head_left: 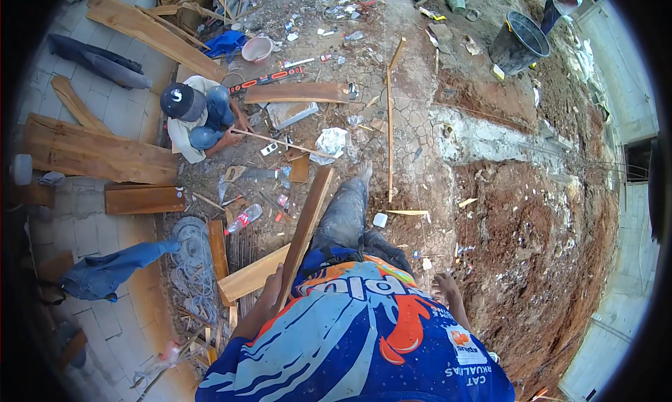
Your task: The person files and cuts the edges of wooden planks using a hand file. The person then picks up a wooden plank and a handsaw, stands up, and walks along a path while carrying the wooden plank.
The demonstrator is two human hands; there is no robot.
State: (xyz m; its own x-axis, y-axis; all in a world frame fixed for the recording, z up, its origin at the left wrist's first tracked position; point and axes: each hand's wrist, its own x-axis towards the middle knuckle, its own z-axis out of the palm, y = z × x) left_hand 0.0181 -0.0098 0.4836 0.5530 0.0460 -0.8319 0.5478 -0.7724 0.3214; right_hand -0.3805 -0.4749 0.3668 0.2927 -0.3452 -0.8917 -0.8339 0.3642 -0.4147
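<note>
At my left side a long wooden plank (pixel 308 223) stands tilted, reaching from my hip past my leg. My left hand (pixel 272 290) grips its lower part against my body; some of the fingers are hidden behind the wood. Away from my body on the other side hangs my right hand (pixel 445 288), its fingers loosely apart and nothing in them. Close to the plank's lower end lies a paler board (pixel 253 272) on the ground.
A person in a cap (pixel 192 115) crouches ahead to the left, holding a thin wooden strip (pixel 280 142). A handsaw (pixel 248 173), plastic bottle (pixel 243 219) and coiled line (pixel 190 269) lie at left. To the right is dug red soil (pixel 518 241); a black bucket (pixel 518 44) stands beyond.
</note>
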